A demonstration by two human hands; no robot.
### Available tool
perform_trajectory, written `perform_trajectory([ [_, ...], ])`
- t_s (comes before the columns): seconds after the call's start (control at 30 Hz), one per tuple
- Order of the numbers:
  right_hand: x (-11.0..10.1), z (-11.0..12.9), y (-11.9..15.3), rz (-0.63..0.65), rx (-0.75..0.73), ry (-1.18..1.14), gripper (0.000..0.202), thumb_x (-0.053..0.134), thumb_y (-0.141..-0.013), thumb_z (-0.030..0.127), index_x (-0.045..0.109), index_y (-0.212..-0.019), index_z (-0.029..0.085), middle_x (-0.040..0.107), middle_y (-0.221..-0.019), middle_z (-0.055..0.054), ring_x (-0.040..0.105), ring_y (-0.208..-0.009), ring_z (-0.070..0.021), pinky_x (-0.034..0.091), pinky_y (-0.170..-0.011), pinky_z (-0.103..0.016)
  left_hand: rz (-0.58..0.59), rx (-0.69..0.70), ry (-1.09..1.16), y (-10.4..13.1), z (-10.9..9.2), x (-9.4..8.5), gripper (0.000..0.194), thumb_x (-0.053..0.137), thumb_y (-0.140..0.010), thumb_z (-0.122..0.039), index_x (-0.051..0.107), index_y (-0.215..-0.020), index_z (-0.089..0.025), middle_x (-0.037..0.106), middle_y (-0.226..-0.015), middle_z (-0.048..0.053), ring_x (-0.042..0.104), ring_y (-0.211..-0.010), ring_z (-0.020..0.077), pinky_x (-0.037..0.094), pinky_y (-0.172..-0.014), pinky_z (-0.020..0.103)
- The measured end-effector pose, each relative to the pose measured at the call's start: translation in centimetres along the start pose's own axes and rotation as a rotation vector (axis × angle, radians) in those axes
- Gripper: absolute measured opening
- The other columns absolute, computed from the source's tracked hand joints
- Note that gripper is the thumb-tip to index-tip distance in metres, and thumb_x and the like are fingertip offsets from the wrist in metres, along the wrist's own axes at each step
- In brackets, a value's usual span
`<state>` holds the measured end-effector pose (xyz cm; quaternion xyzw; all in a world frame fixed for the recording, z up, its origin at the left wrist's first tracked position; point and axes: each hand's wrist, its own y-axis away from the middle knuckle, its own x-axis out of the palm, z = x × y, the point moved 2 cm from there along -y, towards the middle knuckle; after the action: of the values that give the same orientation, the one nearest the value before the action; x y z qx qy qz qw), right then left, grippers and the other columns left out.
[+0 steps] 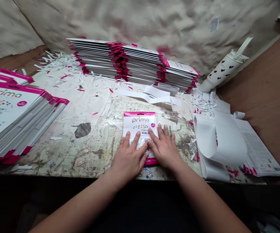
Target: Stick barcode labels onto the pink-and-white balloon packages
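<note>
where one pink-and-white packet (pixel 141 127) lies flat on the worn tabletop (pixel 103 129), left hand (pixel 129 157) covers its lower left, right hand (pixel 166 147) straddles its right edge — fingers extended, loosely spread, unclenched.

Cracked table (pixel 101 124): printed packet (pixel 143 133), packet stacks (pixel 142 63), white strips (pixel 161 98), paper scraps (pixel 54 61).

Bright middle, dark bottom, stretched edges
</note>
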<state>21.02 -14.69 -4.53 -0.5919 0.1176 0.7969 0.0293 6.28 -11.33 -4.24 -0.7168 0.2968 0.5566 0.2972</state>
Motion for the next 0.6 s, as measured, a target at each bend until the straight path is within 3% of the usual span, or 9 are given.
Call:
perform_trajectory([
  [0.07,0.4,-1.1,0.2,-0.022,0.125,0.054,0.064,0.028,-0.09,0.054,0.024,-0.144,0.018,0.01,-0.152,-0.012,0.001,-0.14,-0.0332,0.005,-0.106,-0.062,0.022,0.018,0.047,0.1,0.7,-0.3,0.048,0.042,-0.087,-0.042,0.047,-0.132,-0.025,0.04,-0.141,0.014,0.027,-0.132,0.0411,0.031,-0.1,0.058],
  [0.13,0.5,-2.0,0.4,-0.062,0.183,0.074,0.068,0.029,-0.09,0.052,0.024,-0.143,0.008,0.009,-0.152,-0.015,-0.001,-0.14,-0.0319,0.002,-0.108,-0.06,0.008,-0.062,0.083,0.1,2.1,-0.6,0.055,0.037,-0.089,-0.044,0.04,-0.137,-0.017,0.034,-0.145,0.016,0.025,-0.134,0.0359,0.03,-0.104,0.053],
  [0.23,0.6,-2.5,0.6,-0.062,0.131,-0.036,0.063,0.032,-0.091,0.045,0.028,-0.141,0.008,0.01,-0.152,-0.013,0.0,-0.14,-0.0292,0.003,-0.11,-0.055,-0.044,-0.33,0.073,0.1,4.4,-0.8,0.06,0.035,-0.089,-0.045,0.043,-0.131,-0.003,0.024,-0.146,0.023,0.015,-0.137,0.0368,0.021,-0.107,0.055],
  [0.3,0.7,-2.4,0.6,-0.054,0.085,-0.195,0.059,0.038,-0.089,0.041,0.032,-0.14,0.01,0.015,-0.151,-0.013,0.004,-0.14,-0.0294,0.006,-0.111,-0.055,-0.041,-0.406,0.144,0.1,4.9,-0.8,0.061,0.041,-0.086,-0.045,0.046,-0.128,-0.002,0.024,-0.146,0.025,0.009,-0.137,0.0388,0.015,-0.107,0.059],
  [0.37,0.3,-2.2,0.6,-0.119,0.042,-0.432,0.057,0.047,-0.085,0.037,0.038,-0.136,0.012,0.023,-0.149,-0.015,0.013,-0.139,-0.0299,0.012,-0.111,-0.054,-0.072,-0.404,0.391,0.0,4.4,-1.2,0.064,0.046,-0.084,-0.043,0.035,-0.135,-0.006,0.026,-0.146,0.023,0.016,-0.137,0.0363,0.021,-0.108,0.055],
  [0.47,-1.4,-2.1,1.0,-0.271,-0.076,-0.964,0.053,0.057,-0.081,0.033,0.041,-0.13,0.021,0.053,-0.13,-0.013,0.047,-0.123,-0.0259,0.038,-0.101,-0.047,-0.23,-0.344,0.953,0.0,3.2,-2.4,0.072,0.05,-0.085,-0.037,0.013,-0.143,-0.02,0.044,-0.136,0.015,0.047,-0.121,0.0273,0.043,-0.096,0.042],
  [0.53,-2.5,-2.4,1.4,-0.313,-0.131,-1.217,0.047,0.062,-0.079,0.03,0.046,-0.123,0.026,0.067,-0.105,-0.007,0.063,-0.098,-0.0214,0.051,-0.086,-0.039,-0.261,-0.223,1.198,-0.1,2.8,-3.0,0.068,0.056,-0.083,-0.032,0.021,-0.141,-0.024,0.058,-0.12,0.01,0.059,-0.104,0.0221,0.049,-0.087,0.034],
  [0.6,-3.0,-3.3,1.7,-0.288,-0.127,-1.256,0.032,0.068,-0.075,0.027,0.058,-0.105,0.024,0.071,-0.087,-0.004,0.067,-0.081,-0.0197,0.054,-0.076,-0.034,-0.17,-0.118,1.234,-0.4,3.0,-3.1,0.052,0.06,-0.079,-0.025,0.044,-0.128,-0.02,0.063,-0.108,0.008,0.06,-0.097,0.0217,0.049,-0.084,0.032],
])
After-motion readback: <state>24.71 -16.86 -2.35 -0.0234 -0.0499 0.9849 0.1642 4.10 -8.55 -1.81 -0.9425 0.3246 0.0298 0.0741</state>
